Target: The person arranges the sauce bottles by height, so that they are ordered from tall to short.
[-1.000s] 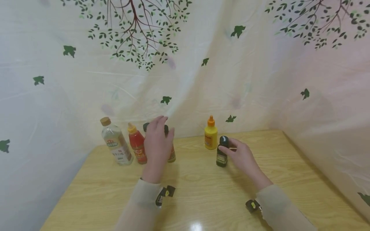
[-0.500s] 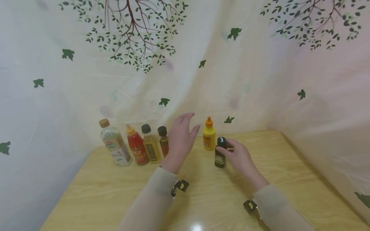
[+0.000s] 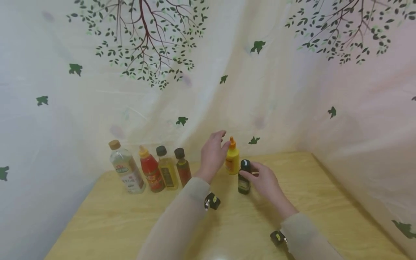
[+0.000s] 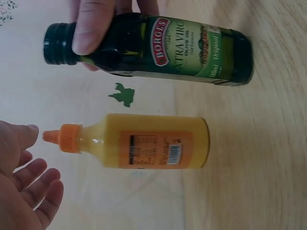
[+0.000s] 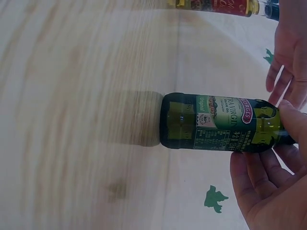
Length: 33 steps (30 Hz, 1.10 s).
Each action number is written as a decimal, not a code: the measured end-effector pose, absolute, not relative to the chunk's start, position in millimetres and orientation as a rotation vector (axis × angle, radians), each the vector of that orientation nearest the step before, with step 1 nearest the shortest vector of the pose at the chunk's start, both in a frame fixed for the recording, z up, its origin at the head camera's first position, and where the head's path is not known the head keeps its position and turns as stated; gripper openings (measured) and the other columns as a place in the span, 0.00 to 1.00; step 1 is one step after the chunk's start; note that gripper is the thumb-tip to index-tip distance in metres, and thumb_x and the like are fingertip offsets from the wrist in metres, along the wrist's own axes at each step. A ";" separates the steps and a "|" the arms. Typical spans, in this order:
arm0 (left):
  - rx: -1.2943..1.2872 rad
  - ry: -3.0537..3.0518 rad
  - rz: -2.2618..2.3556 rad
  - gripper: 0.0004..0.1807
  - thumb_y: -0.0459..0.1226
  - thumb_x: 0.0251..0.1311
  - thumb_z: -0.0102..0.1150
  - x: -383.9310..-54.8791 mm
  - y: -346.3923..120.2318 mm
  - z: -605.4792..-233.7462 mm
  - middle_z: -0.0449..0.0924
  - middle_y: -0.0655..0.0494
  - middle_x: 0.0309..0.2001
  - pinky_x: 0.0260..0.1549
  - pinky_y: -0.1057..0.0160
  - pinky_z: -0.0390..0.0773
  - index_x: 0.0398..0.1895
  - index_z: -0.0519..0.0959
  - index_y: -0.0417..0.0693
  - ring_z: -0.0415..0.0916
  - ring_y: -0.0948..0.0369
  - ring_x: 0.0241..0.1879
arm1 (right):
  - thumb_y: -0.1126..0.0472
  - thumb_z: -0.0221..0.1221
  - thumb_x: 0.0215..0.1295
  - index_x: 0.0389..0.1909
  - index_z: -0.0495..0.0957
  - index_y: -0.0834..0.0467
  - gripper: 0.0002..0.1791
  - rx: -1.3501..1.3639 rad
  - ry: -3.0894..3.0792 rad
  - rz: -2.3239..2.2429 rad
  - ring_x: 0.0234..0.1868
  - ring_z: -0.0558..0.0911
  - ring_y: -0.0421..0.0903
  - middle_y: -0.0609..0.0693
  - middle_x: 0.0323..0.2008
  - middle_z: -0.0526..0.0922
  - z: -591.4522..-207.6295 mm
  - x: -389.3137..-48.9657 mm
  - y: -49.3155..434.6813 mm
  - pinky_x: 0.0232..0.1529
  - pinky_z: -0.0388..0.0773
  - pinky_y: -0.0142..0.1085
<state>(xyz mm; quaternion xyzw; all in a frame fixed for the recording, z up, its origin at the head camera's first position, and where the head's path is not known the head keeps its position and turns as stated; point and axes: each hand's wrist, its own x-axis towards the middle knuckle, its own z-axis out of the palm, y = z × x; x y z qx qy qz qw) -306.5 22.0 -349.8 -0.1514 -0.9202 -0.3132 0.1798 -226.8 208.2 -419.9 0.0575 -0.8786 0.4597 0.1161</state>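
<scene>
My right hand (image 3: 264,182) grips a dark green olive oil bottle (image 3: 243,185) round its neck, thumb on one side and fingers on the other. The bottle is upright, its base at the wooden tabletop; its Borges label (image 4: 189,45) reads clearly in the left wrist view. Just left of a yellow squeeze bottle (image 3: 232,164) with an orange nozzle cap, my left hand (image 3: 212,159) is raised with nothing in it. In the left wrist view, that hand's thumb and loosely bent fingers stand beside the orange nozzle (image 4: 70,138), apart from it.
Left of my hands stands a row: a large clear bottle (image 3: 130,177) with a brown cap, a red sauce bottle (image 3: 152,175), a yellow oil bottle (image 3: 168,173) and a small dark-capped bottle (image 3: 183,171). A leaf-printed curtain (image 3: 182,97) hangs behind the table (image 3: 107,220).
My left hand has moved right, away from the small dark-capped bottle and over to the yellow squeeze bottle. My right hand keeps its grip on the olive oil bottle. The head view has tilted slightly.
</scene>
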 end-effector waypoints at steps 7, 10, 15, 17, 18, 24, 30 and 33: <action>-0.363 -2.664 -0.908 0.31 0.49 0.79 0.67 -316.5 30.9 -365.6 0.81 0.53 0.70 0.62 0.52 0.83 0.78 0.76 0.50 0.82 0.55 0.64 | 0.52 0.69 0.79 0.61 0.86 0.58 0.19 0.150 -2.583 1.339 0.61 0.86 0.58 0.55 0.56 0.90 -423.5 -224.5 206.3 0.63 0.85 0.54; -0.356 -2.681 -0.925 0.31 0.49 0.78 0.68 -318.6 34.0 -367.8 0.82 0.53 0.69 0.63 0.51 0.83 0.78 0.75 0.50 0.82 0.54 0.64 | 0.51 0.69 0.79 0.62 0.86 0.58 0.19 0.139 -2.590 1.339 0.60 0.87 0.59 0.55 0.57 0.90 -423.8 -223.9 205.8 0.63 0.85 0.55; -0.349 -2.709 -0.941 0.31 0.48 0.78 0.69 -322.1 39.4 -369.7 0.83 0.54 0.67 0.64 0.51 0.82 0.78 0.76 0.50 0.82 0.53 0.64 | 0.50 0.69 0.79 0.62 0.86 0.58 0.20 0.114 -2.604 1.336 0.60 0.87 0.60 0.56 0.59 0.89 -424.0 -223.4 205.5 0.63 0.84 0.56; -0.352 -2.712 -0.935 0.30 0.48 0.78 0.69 -323.7 41.6 -370.1 0.84 0.53 0.66 0.64 0.51 0.82 0.77 0.76 0.50 0.82 0.53 0.64 | 0.51 0.69 0.79 0.62 0.86 0.58 0.19 0.113 -2.598 1.337 0.60 0.88 0.60 0.56 0.58 0.89 -423.7 -224.1 205.5 0.63 0.84 0.56; -0.353 -2.711 -0.933 0.30 0.47 0.77 0.69 -324.3 42.5 -370.2 0.84 0.53 0.66 0.63 0.51 0.82 0.77 0.77 0.50 0.83 0.53 0.63 | 0.51 0.69 0.79 0.62 0.86 0.58 0.19 0.114 -2.595 1.338 0.60 0.88 0.60 0.56 0.58 0.89 -423.6 -224.6 205.5 0.63 0.84 0.56; -0.379 -2.679 -0.928 0.25 0.45 0.77 0.71 -327.7 45.7 -372.3 0.86 0.52 0.62 0.61 0.52 0.83 0.72 0.80 0.51 0.84 0.54 0.59 | 0.51 0.69 0.79 0.60 0.87 0.57 0.17 0.122 -2.581 1.345 0.60 0.87 0.58 0.54 0.57 0.90 -420.5 -225.9 205.2 0.63 0.84 0.55; -0.373 -2.665 -0.939 0.22 0.42 0.76 0.71 -328.1 44.8 -376.0 0.87 0.53 0.59 0.59 0.53 0.84 0.69 0.83 0.51 0.85 0.55 0.57 | 0.50 0.69 0.79 0.61 0.86 0.56 0.19 0.109 -2.583 1.347 0.61 0.86 0.58 0.53 0.57 0.90 -419.4 -224.5 204.7 0.63 0.84 0.55; -0.372 -2.661 -0.972 0.22 0.42 0.76 0.71 -328.0 44.7 -376.6 0.88 0.53 0.60 0.60 0.52 0.85 0.69 0.82 0.50 0.86 0.54 0.57 | 0.50 0.68 0.79 0.61 0.86 0.57 0.19 0.117 -2.582 1.348 0.62 0.86 0.58 0.54 0.57 0.90 -419.6 -224.0 204.8 0.64 0.84 0.55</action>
